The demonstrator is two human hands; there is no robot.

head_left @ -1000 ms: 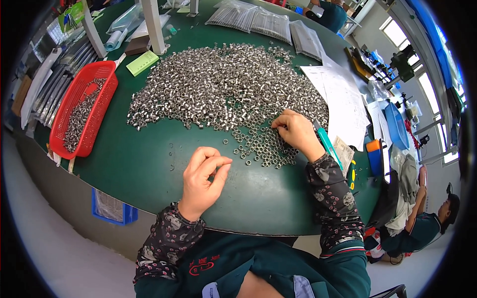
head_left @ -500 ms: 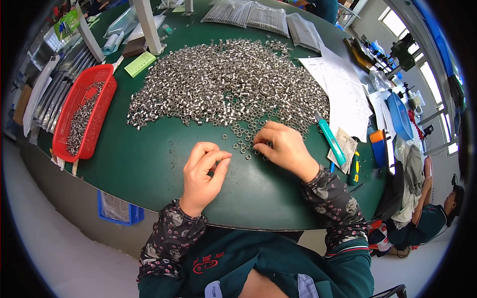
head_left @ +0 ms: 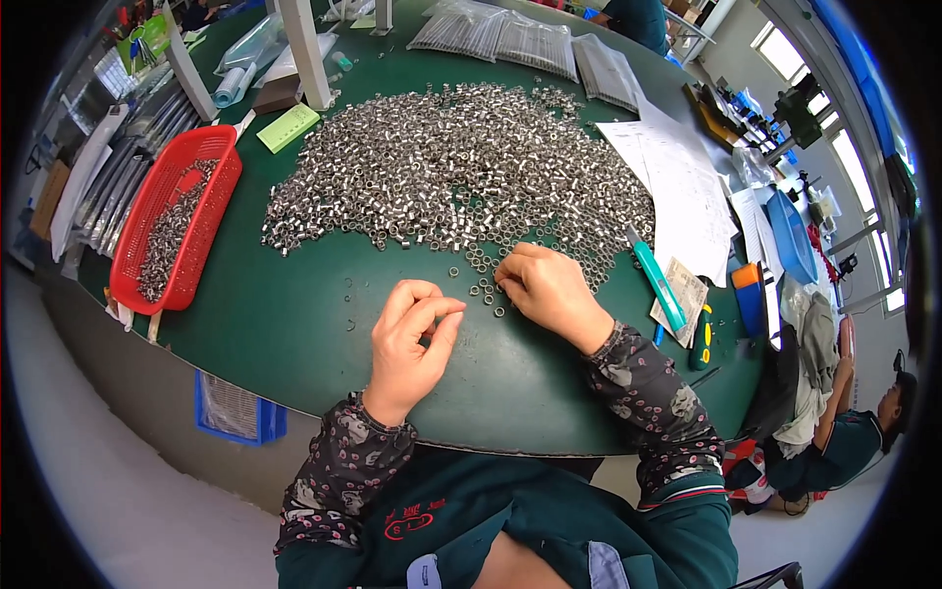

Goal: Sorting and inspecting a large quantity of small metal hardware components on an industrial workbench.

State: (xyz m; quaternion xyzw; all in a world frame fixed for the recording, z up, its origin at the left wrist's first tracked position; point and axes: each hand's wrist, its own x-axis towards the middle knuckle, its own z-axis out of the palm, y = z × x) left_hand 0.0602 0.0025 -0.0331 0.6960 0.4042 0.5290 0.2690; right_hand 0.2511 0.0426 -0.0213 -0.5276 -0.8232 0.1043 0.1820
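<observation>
A broad heap of small shiny metal rings [head_left: 432, 157] lies on the green tabletop. At its near edge some loose rings [head_left: 476, 291] are spread out flat. My right hand [head_left: 551, 293] is over these loose rings, its fingers bent down and closed; the fingertips hide whatever is between them. My left hand [head_left: 412, 339] is held a little nearer to me and to the left, thumb and forefinger pinched together. Anything in that pinch is too small to make out.
A red plastic basket [head_left: 221, 211] with more metal pieces stands at the left. On the right lie paper sheets [head_left: 677, 187], a teal utility knife [head_left: 659, 285] and a yellow-green handled tool [head_left: 702, 337]. Bagged rods [head_left: 535, 44] lie at the back. A co-worker [head_left: 849, 442] sits at far right.
My right hand has shifted slightly left over the loose rings, and its fingers have drawn closer together. My left hand keeps its pinch. The whole view has shifted a little.
</observation>
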